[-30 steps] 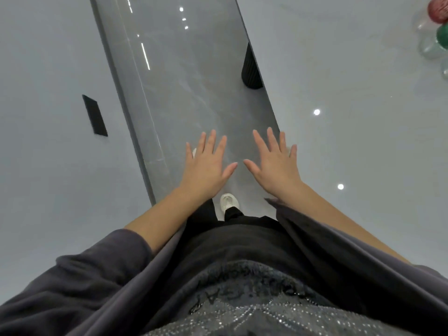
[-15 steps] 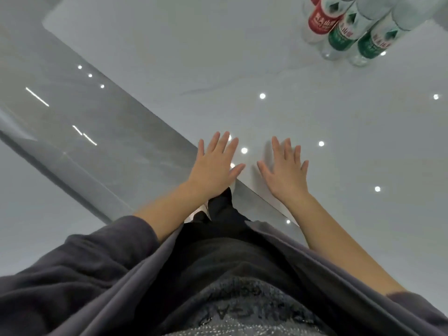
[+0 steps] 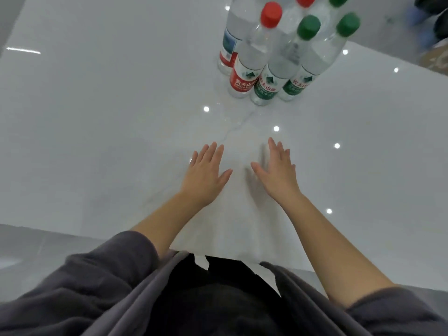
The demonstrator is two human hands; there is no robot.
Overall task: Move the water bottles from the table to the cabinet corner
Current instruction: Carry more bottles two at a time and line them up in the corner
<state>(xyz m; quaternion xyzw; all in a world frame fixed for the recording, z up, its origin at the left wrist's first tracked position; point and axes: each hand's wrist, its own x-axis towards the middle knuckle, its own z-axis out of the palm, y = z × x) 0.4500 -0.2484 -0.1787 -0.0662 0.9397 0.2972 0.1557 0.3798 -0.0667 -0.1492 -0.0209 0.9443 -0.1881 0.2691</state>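
Toward twelve o'clock, the red-label bottle [image 3: 242,81] shows white characters 农夫山, and a small Latin line below them is too blurred to read. At its three o'clock, the middle green-label bottle [image 3: 265,87] reads 农夫山泉. The right green-label bottle [image 3: 297,84] shows 农夫山. The blue-and-red label on the back bottle [image 3: 228,48] is unreadable.

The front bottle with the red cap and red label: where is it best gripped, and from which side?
Probably best to take the red-capped bottle around its clear round body, just above the red label, with the left hand coming from the near left. It stands upright and that side is free; a green-labelled bottle stands close on its right, a blue-labelled bottle behind.
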